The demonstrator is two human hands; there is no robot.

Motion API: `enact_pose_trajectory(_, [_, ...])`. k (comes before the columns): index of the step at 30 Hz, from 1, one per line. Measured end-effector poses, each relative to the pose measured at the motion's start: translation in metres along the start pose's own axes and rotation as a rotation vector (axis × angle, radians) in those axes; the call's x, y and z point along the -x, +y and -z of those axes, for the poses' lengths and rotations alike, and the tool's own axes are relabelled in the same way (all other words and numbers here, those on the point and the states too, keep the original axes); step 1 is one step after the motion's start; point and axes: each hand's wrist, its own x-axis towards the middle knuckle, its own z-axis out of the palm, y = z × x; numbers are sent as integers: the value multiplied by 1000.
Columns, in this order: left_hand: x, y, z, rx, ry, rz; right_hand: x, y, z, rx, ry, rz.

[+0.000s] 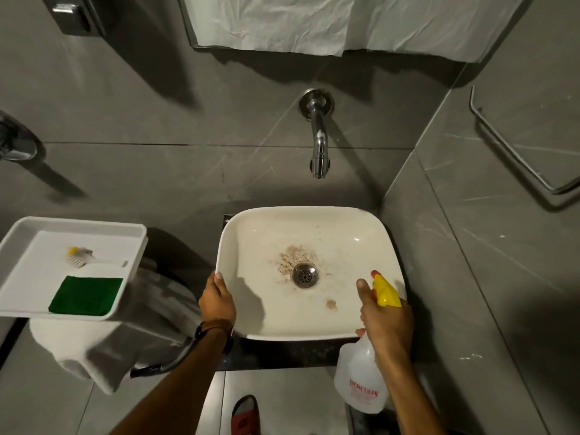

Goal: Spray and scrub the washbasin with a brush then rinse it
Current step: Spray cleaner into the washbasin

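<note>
A white square washbasin (354, 221) sits below a chrome wall tap (319, 146). Brown grime surrounds its metal drain (304, 275), and a small brown spot lies nearer the front. My left hand (216, 298) grips the basin's left rim. My right hand (384, 318) holds a clear spray bottle (359, 381) with a yellow trigger head and red nozzle, pointed over the basin's right front. A brush (81, 257) with a yellow tip lies in a white tray (28, 237) at the left.
A green scouring pad (86, 295) lies in the tray beside the brush. White towels (103, 350) hang under the tray. A towel rail (514, 152) is on the right wall. A red slipper (246, 416) shows on the floor below.
</note>
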Motion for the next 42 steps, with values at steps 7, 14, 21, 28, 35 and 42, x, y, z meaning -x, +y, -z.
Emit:
enact_pose_trajectory(7, [1,0,0,9,-11,21,-9,5,15,27,16,18])
enact_pose_trajectory(14, [2,1,2,23,-24,50,1,1,-6,133,-55,95])
enact_pose_trajectory(21, [4,4,3,44,-15,30,29,-22,-53,176,-245,160])
enact_pose_trajectory(28, [4,4,5,23,-32,13,48,-39,-81,222,-293,162])
enact_pose_trajectory(35, [4,4,3,22,-25,7,22,-18,-42,293,-236,20])
enact_pose_trajectory(42, [3,5,4,24,-14,7,-15,-20,-11,302,-219,4])
